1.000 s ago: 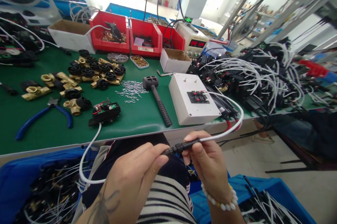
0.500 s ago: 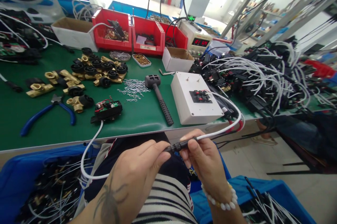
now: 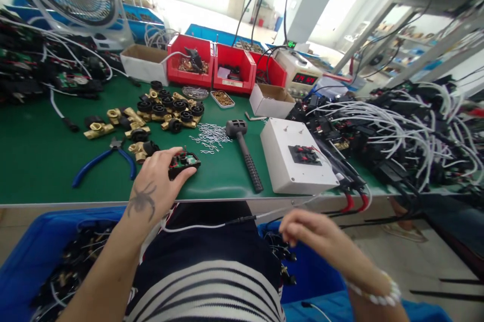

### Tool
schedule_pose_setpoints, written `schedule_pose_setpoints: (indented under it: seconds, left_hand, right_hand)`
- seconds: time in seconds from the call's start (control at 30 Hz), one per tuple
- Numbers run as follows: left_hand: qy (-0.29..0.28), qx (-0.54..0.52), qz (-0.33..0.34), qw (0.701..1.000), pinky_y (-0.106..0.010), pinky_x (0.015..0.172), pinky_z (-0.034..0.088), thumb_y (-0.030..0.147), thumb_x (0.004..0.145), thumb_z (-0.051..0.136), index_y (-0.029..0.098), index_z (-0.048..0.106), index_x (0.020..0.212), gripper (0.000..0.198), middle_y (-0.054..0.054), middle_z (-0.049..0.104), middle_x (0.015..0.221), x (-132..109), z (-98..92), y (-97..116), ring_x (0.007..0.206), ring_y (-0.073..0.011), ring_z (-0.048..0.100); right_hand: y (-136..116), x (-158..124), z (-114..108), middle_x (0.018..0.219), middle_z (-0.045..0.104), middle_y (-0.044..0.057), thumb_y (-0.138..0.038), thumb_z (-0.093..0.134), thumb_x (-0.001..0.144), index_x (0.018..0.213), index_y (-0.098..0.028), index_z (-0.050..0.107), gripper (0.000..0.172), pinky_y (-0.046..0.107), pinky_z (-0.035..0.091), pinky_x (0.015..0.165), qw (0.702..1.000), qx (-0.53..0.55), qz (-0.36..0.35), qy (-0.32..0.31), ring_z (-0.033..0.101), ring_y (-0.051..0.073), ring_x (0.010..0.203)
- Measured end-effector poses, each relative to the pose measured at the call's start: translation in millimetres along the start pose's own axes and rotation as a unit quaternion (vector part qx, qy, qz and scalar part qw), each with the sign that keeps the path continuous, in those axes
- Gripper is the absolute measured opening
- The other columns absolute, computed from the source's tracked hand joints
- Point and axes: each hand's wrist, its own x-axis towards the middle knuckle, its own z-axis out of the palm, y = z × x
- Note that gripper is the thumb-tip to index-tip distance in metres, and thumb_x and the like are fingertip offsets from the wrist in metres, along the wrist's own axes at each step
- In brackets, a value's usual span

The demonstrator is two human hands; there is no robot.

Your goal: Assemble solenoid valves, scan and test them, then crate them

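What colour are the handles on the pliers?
Blue; the pliers show best in the head view.

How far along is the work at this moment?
Done, it seems: the black plug on the white cable looks joined in line and hangs free over the lap. In hand: the left hand has its grip on the module on the green table; the right hand holds nothing. Left, probably: brass valves lie loose on the table, and more wired parts fill the blue bin.
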Motion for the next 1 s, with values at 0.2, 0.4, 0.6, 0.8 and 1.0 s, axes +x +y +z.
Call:
schedule_pose_setpoints:
  seconds: [0.2, 0.4, 0.6, 0.8, 1.0]
  left_hand:
    - [0.013, -0.160, 0.058, 0.985, -0.044, 0.105, 0.049, 0.050, 0.082, 0.075, 0.025, 0.052, 0.135, 0.063, -0.007, 0.063, 0.127, -32, -8.4, 36, 0.114, -0.0260, 0.062]
    - [0.018, -0.178, 0.176, 0.968, -0.034, 0.107, 0.047, 0.044, 0.084, 0.077, 0.026, 0.042, 0.143, 0.071, -0.006, 0.060, 0.129, -46, -27.5, 52, 0.119, -0.0204, 0.057]
    - [0.008, -0.206, 0.215, 0.955, -0.026, 0.111, 0.040, 0.040, 0.082, 0.080, 0.026, 0.037, 0.147, 0.080, -0.004, 0.058, 0.131, -50, -32.2, 55, 0.122, -0.0160, 0.053]
    - [0.002, -0.221, 0.228, 0.948, -0.025, 0.113, 0.038, 0.037, 0.082, 0.080, 0.026, 0.034, 0.150, 0.082, -0.003, 0.058, 0.132, -53, -32.9, 60, 0.123, -0.0154, 0.051]
    - [-0.006, -0.229, 0.238, 0.944, -0.028, 0.113, 0.039, 0.037, 0.082, 0.079, 0.028, 0.032, 0.151, 0.084, -0.004, 0.058, 0.133, -54, -32.7, 61, 0.123, -0.0175, 0.052]
  right_hand:
    - [-51, 66, -70, 0.097, 0.073, 0.009, -0.039, 0.058, 0.092, 0.098, -0.021, 0.073, 0.024, 0.036, 0.054, 0.084, 0.858, -0.201, -0.170, 0.441, 0.068, 0.022, 0.089]
    - [-19, 125, -102, 0.106, 0.075, 0.013, -0.048, 0.056, 0.091, 0.094, -0.019, 0.076, 0.035, 0.048, 0.052, 0.096, 0.903, -0.264, -0.137, 0.311, 0.069, 0.032, 0.100]
    - [-10, 125, -103, 0.114, 0.074, 0.013, -0.058, 0.051, 0.094, 0.105, -0.020, 0.077, 0.047, 0.049, 0.049, 0.100, 0.906, -0.290, -0.146, 0.273, 0.066, 0.033, 0.110]
    - [-11, 128, -103, 0.117, 0.073, 0.014, -0.056, 0.046, 0.096, 0.109, -0.018, 0.077, 0.050, 0.051, 0.048, 0.101, 0.900, -0.311, -0.156, 0.262, 0.065, 0.033, 0.111]
    - [-10, 128, -104, 0.119, 0.072, 0.012, -0.058, 0.048, 0.095, 0.114, -0.020, 0.075, 0.050, 0.049, 0.048, 0.101, 0.901, -0.304, -0.156, 0.267, 0.065, 0.032, 0.112]
